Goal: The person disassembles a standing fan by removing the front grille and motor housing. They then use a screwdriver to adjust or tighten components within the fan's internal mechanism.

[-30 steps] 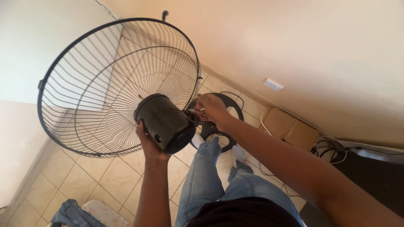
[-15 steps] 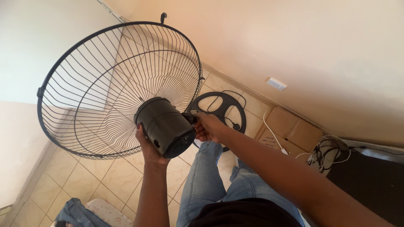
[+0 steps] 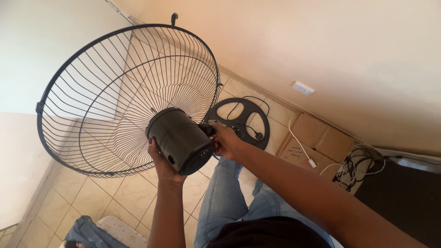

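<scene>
Fan motor housing (image 3: 181,140), a black cylinder with one round wire grille (image 3: 124,98) fixed to its front, is held up in the air in front of the person, above their lap and the tiled floor (image 3: 119,193). The left hand (image 3: 163,167) cups the housing from underneath, fingers wrapped around its side. The right hand (image 3: 226,141) is closed on a small fitting at the housing's neck; a second ago it sat further out, over the base on the floor, and it has since drawn in tight against the motor, so both hands now grip one assembly. Beyond them: one round black fan base (image 3: 241,120) lying flat on the tiles, one cardboard box (image 3: 312,140), one white wall socket (image 3: 302,87), one white cable (image 3: 301,147), and a tangle of dark cords (image 3: 356,170).
</scene>
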